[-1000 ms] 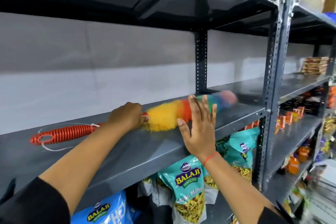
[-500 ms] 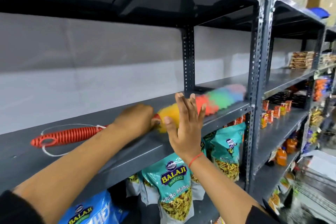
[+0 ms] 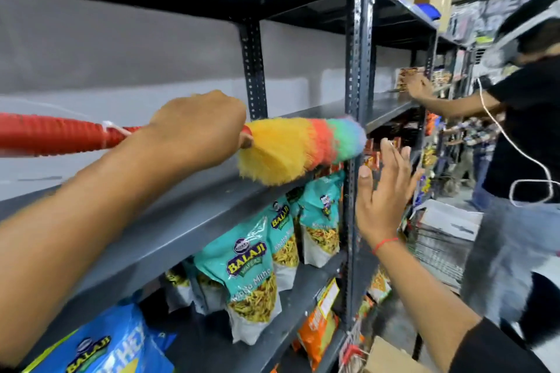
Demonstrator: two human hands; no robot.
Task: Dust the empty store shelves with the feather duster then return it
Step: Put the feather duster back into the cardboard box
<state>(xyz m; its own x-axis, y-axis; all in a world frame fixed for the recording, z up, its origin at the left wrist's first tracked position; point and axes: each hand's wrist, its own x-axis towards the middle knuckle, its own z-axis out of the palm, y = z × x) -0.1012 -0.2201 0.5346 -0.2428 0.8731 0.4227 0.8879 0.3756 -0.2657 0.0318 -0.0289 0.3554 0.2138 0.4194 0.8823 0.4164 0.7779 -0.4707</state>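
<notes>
My left hand [image 3: 200, 127] grips the feather duster [image 3: 291, 148] where its red ribbed handle meets the head. The fluffy head, yellow then orange, green and blue, lies on the front edge of the empty grey shelf [image 3: 188, 221], its tip near the perforated upright post [image 3: 353, 100]. The handle sticks out to the left past my wrist. My right hand [image 3: 383, 191] is open with fingers spread, held in the air in front of the post, apart from the duster.
Teal and blue snack bags [image 3: 251, 275] fill the shelf below. A second person [image 3: 527, 130] in black reaches into the neighbouring shelf bay on the right. A wire basket [image 3: 436, 248] and a cardboard box [image 3: 385, 357] stand low right.
The duster head has swept right along the shelf to the upright post. My right hand has come off the shelf edge and moved right, past the post. My view turned right.
</notes>
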